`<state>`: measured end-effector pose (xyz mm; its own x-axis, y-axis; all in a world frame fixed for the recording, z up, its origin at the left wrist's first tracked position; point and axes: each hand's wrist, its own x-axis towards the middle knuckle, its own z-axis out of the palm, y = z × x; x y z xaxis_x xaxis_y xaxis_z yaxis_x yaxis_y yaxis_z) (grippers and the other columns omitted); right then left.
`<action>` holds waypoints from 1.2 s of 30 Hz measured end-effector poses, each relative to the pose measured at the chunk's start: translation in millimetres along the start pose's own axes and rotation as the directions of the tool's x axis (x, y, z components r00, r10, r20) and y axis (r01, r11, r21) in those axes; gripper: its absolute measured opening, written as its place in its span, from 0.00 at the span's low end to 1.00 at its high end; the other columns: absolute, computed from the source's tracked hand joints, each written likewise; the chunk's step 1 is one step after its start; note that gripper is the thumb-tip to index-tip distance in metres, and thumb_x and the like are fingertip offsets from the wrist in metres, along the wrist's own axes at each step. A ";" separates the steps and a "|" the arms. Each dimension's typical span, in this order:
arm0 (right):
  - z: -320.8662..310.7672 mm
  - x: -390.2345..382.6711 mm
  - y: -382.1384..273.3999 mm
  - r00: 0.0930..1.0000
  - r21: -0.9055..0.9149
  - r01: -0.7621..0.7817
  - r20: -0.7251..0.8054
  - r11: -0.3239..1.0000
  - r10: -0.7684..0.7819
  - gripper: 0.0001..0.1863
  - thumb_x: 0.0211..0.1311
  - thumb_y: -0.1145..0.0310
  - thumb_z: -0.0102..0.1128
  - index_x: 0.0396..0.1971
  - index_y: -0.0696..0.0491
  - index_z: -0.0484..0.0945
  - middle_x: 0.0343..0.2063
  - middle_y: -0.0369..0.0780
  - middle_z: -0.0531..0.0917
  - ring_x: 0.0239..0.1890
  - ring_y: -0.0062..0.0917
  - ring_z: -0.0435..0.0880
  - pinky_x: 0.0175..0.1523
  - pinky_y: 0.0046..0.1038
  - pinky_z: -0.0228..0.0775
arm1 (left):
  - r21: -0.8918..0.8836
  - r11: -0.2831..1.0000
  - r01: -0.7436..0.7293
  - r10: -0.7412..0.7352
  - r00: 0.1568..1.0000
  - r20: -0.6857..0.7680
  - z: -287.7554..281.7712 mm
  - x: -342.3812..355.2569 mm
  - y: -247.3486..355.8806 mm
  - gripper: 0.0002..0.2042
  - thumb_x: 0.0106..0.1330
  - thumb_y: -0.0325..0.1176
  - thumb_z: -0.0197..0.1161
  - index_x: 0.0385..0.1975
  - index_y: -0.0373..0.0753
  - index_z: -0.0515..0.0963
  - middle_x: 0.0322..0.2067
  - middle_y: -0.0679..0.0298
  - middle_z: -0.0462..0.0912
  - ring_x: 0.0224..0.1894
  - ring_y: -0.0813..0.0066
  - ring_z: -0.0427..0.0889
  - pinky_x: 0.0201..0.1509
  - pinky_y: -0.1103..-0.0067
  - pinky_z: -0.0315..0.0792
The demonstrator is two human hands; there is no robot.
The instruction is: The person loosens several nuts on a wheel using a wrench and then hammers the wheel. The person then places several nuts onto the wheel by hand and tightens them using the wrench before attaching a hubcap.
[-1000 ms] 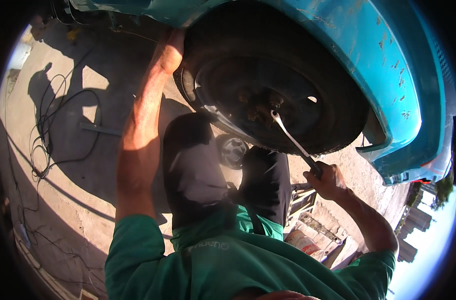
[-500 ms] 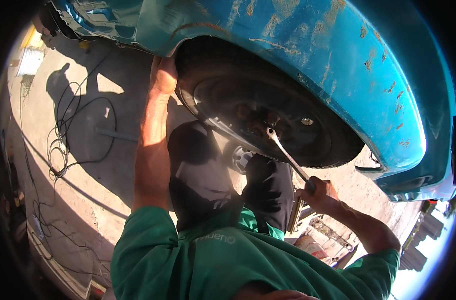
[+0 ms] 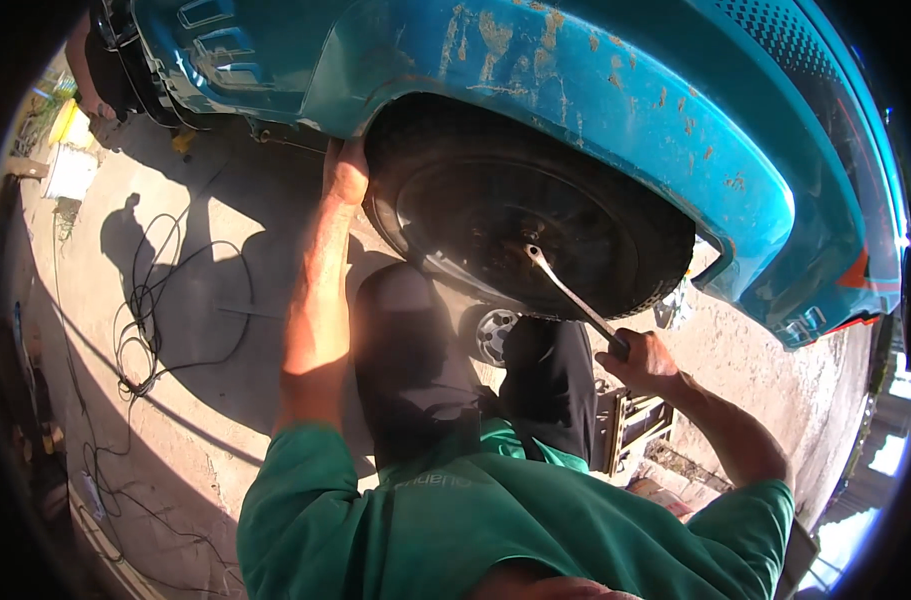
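My right hand [image 3: 643, 362] is wrapped round the dark grip of a long metal ratchet wrench [image 3: 575, 296]. The wrench's round head rests at the hub of a black wheel [image 3: 455, 215], where shadow hides the nut or bolt. The wheel sits under the rusty, scratched fender of a blue-green car [image 3: 615, 90]. My left hand [image 3: 348, 172] is raised to the tyre's left side, just below the fender edge. Its fingers are out of sight behind the tyre, so their grip does not show.
A loose coil of black cable [image 3: 145, 325] lies on the concrete floor to my left. Between my knees and the wheel is a round silver part with holes [image 3: 495, 335]. A metal frame [image 3: 635, 425] stands by my right leg. Another person's arm [image 3: 87, 70] shows at the far left.
The view has shifted, so more of the car's rear corner and of the silver part shows. My hands keep their places, and the wrench stays at the hub with hardly any change in angle.
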<state>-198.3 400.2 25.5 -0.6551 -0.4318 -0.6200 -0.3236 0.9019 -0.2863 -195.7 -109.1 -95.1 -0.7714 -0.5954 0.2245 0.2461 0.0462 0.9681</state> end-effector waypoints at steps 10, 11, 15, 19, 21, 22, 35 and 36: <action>-7.1 -6.3 16.5 0.987 0.332 0.156 -0.090 0.930 -0.133 0.28 0.63 0.44 0.69 0.38 0.59 0.81 0.25 0.40 0.82 0.28 0.24 0.81 0.37 0.31 0.75 | -0.033 0.997 0.076 -0.077 0.996 -0.049 1.6 -3.9 -11.8 0.28 0.80 0.48 0.48 0.66 0.29 0.71 0.65 0.51 0.75 0.66 0.61 0.71 0.71 0.71 0.63; -3.4 -5.8 29.4 0.977 0.528 0.211 -0.136 0.823 -0.163 0.32 0.64 0.41 0.67 0.41 0.60 0.80 0.27 0.40 0.83 0.29 0.24 0.82 0.38 0.30 0.76 | 0.000 0.999 0.044 -0.044 0.999 -0.031 6.7 -6.9 -4.7 0.28 0.80 0.48 0.48 0.66 0.29 0.71 0.65 0.50 0.75 0.66 0.60 0.71 0.71 0.71 0.63; 17.1 -6.0 46.1 0.918 0.879 0.133 -0.283 0.457 0.277 0.29 0.73 0.42 0.56 0.44 0.59 0.79 0.34 0.40 0.83 0.37 0.27 0.84 0.41 0.30 0.78 | 0.166 0.984 -0.061 0.069 0.997 -0.041 13.0 -8.6 -5.9 0.28 0.80 0.49 0.46 0.65 0.29 0.72 0.64 0.48 0.76 0.66 0.57 0.72 0.70 0.71 0.63; 25.9 17.2 31.0 0.859 0.914 0.135 -0.301 0.383 0.414 0.21 0.73 0.52 0.61 0.53 0.52 0.78 0.43 0.38 0.84 0.44 0.29 0.86 0.45 0.31 0.80 | -0.068 0.997 0.033 -0.040 0.995 -0.094 -16.7 -4.9 -7.7 0.27 0.80 0.48 0.45 0.62 0.29 0.74 0.61 0.49 0.79 0.62 0.58 0.75 0.69 0.70 0.65; 25.1 11.6 35.1 0.874 0.934 0.118 -0.258 0.336 0.411 0.33 0.72 0.53 0.63 0.70 0.49 0.67 0.56 0.38 0.81 0.51 0.30 0.86 0.47 0.33 0.81 | 0.039 0.999 0.027 -0.022 0.993 -0.117 -10.6 -4.4 -17.3 0.25 0.80 0.44 0.43 0.62 0.31 0.74 0.61 0.53 0.79 0.61 0.62 0.75 0.68 0.72 0.66; 23.2 4.0 42.7 0.901 0.922 0.117 -0.255 0.369 0.351 0.36 0.73 0.53 0.63 0.74 0.47 0.61 0.61 0.37 0.79 0.54 0.32 0.84 0.49 0.33 0.81 | 0.150 0.989 -0.002 0.018 0.995 -0.102 5.5 -1.8 -24.1 0.24 0.80 0.42 0.41 0.63 0.32 0.74 0.60 0.54 0.79 0.61 0.64 0.75 0.68 0.73 0.67; 27.7 11.3 84.5 0.956 0.803 0.252 -0.295 0.540 -0.007 0.37 0.71 0.50 0.64 0.71 0.57 0.67 0.59 0.42 0.81 0.57 0.29 0.80 0.62 0.28 0.70 | 0.039 0.999 -0.003 0.006 0.998 -0.065 -12.9 -20.9 -10.7 0.22 0.77 0.48 0.50 0.52 0.34 0.80 0.47 0.58 0.85 0.48 0.69 0.81 0.56 0.74 0.72; 22.7 3.4 88.1 0.957 0.813 0.243 -0.290 0.529 0.008 0.37 0.71 0.49 0.64 0.70 0.58 0.68 0.57 0.42 0.82 0.56 0.28 0.81 0.61 0.27 0.71 | 0.067 0.998 0.004 -0.002 0.999 -0.034 -7.4 -17.2 -27.0 0.23 0.77 0.49 0.51 0.51 0.34 0.81 0.46 0.59 0.86 0.47 0.69 0.82 0.55 0.74 0.73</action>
<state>-213.5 478.5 -18.5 -0.8275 -0.4102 -0.3833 0.2253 0.3827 -0.8960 -184.7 -106.0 -125.9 -0.7514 -0.6224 0.2189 0.2029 0.0977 0.9743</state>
